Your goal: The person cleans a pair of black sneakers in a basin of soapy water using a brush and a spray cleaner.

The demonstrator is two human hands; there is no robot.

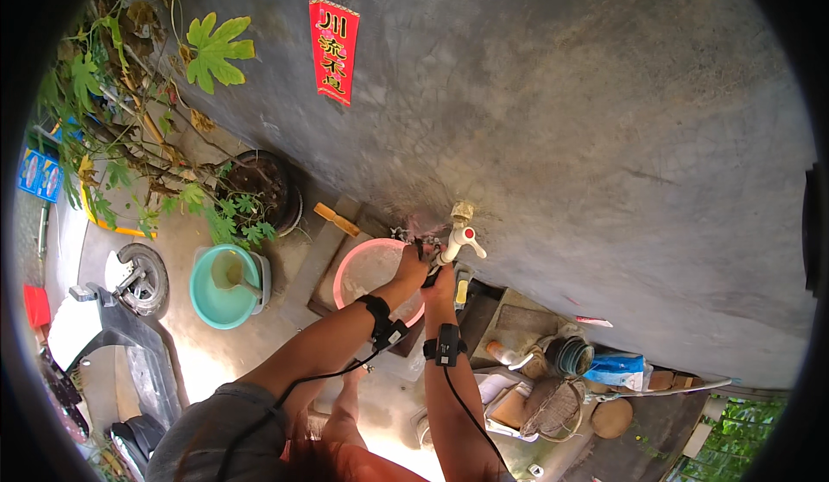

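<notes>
My left hand (pixel 412 267) and my right hand (pixel 442 280) are close together just below a white plastic tap (pixel 457 242) on the wall. Dark straps cross both hands, and what the fingers do is too small and partly hidden to tell. Under them sits a pink plastic basin (pixel 372 268) holding water, partly covered by my left forearm. Whether water runs from the tap cannot be made out. A wooden-handled brush or similar tool (pixel 337 219) lies on the sink's edge, left of the basin. A yellow and grey item (pixel 462 286) is right of my hands.
A teal basin (pixel 222 313) with water and a ladle (pixel 228 271) stands left, near a potted plant (pixel 259 190) and a parked scooter (pixel 139 352). At the lower right are a wicker basket (pixel 556 407), stacked buckets (pixel 571 355) and a bottle (pixel 502 352). The grey wall (pixel 550 126) rises ahead.
</notes>
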